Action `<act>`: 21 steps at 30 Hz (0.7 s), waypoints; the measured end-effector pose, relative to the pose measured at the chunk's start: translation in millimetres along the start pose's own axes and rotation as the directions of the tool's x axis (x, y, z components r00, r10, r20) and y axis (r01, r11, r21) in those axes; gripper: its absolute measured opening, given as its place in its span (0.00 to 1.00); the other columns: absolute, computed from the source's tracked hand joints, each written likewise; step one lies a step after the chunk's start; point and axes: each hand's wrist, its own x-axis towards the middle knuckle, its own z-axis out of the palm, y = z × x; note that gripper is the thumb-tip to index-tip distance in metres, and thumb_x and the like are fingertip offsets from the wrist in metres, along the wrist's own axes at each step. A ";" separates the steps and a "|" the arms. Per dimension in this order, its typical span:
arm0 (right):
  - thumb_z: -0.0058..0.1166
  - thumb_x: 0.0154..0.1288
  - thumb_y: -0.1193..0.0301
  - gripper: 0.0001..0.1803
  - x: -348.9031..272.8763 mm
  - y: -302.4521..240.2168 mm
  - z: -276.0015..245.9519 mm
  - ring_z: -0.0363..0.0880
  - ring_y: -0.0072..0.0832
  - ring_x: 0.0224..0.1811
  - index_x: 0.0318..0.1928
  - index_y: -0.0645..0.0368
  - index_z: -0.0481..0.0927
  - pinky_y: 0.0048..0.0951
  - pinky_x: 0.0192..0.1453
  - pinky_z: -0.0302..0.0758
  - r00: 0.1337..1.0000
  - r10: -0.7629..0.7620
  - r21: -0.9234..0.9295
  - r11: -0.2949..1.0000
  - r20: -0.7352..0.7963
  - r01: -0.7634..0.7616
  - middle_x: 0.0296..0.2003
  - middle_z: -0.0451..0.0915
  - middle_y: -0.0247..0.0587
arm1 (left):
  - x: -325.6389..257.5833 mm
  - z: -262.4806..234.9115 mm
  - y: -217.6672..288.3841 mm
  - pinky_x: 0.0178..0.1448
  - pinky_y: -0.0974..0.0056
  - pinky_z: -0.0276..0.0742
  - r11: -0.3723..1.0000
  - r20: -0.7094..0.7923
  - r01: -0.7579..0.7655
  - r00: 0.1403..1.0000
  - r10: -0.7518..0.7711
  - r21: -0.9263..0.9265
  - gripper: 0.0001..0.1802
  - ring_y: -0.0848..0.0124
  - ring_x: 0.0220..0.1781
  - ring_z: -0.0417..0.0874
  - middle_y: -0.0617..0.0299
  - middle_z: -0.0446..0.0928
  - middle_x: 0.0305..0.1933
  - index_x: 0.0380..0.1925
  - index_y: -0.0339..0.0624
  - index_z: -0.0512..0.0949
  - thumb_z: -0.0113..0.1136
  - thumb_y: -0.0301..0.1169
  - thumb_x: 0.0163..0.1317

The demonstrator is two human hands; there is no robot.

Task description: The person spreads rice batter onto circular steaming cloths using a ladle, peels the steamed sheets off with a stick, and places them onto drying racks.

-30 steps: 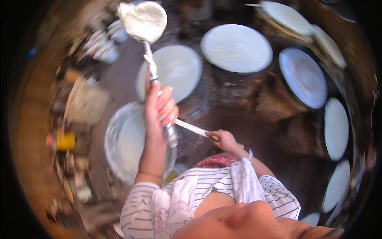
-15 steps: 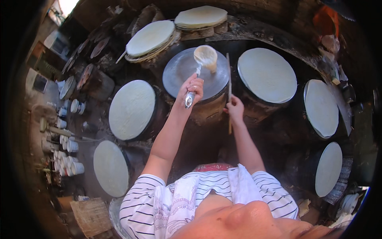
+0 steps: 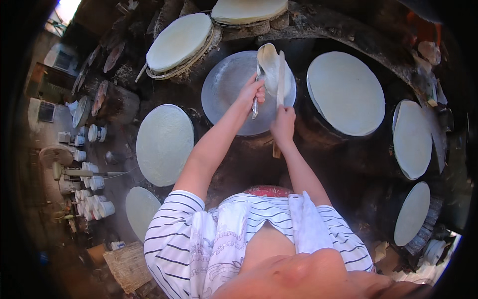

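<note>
While round griddles (image 3: 345,94) ring the dim kitchen, both hands work.

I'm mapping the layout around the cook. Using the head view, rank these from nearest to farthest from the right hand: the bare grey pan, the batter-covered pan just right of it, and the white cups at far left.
From the right hand:
1. Bare grey pan, directly under and ahead of the hand.
2. Batter-covered pan, next one to the right.
3. White cups, far left, beyond the left arm.

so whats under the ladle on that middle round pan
A patch of pale batter lies under the ladle on the grey pan. The pan surface beneath the batter is covered.
</note>
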 end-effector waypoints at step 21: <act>0.53 0.48 0.81 0.20 24.2 -26.9 47.7 0.74 0.45 0.52 0.46 0.61 0.80 0.40 0.57 0.73 0.966 -0.257 0.035 0.966 0.024 0.256 0.47 0.79 0.45 | -40.8 -150.5 77.3 0.21 0.61 0.72 0.440 -0.192 0.003 0.902 0.386 0.898 0.32 0.68 0.14 0.73 0.51 0.82 0.47 0.69 0.58 0.64 0.57 0.31 0.64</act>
